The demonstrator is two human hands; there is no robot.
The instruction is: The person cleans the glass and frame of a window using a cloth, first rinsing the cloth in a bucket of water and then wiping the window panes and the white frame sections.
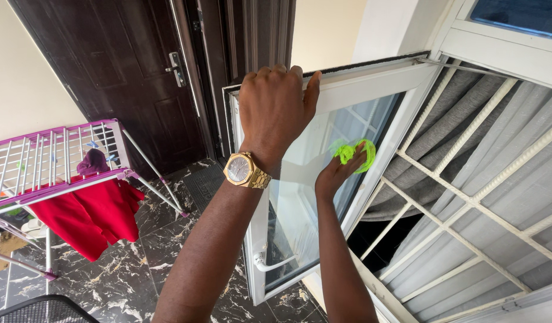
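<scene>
Frame centre: left hand (274, 107), gold wristwatch (246, 170) on the wrist, fingers curled over the top edge of an open white-framed window sash (371, 84). Just right of it, right hand (334, 174) clamped on a crumpled neon-green cloth (353, 152), pressed to the glass pane (300, 209). Right side: white window grille (467, 197), grey curtain behind. Left edge: pink drying rack (54, 158) with red garment (90, 215). Upper left: dark door (120, 66).

Quick count: two hands, left (274, 107) and right (332, 175), one gold watch (245, 170), one green cloth (353, 154), one open window sash (324, 179), one dark door (117, 72), one drying rack (54, 158), one red garment (90, 218).
</scene>
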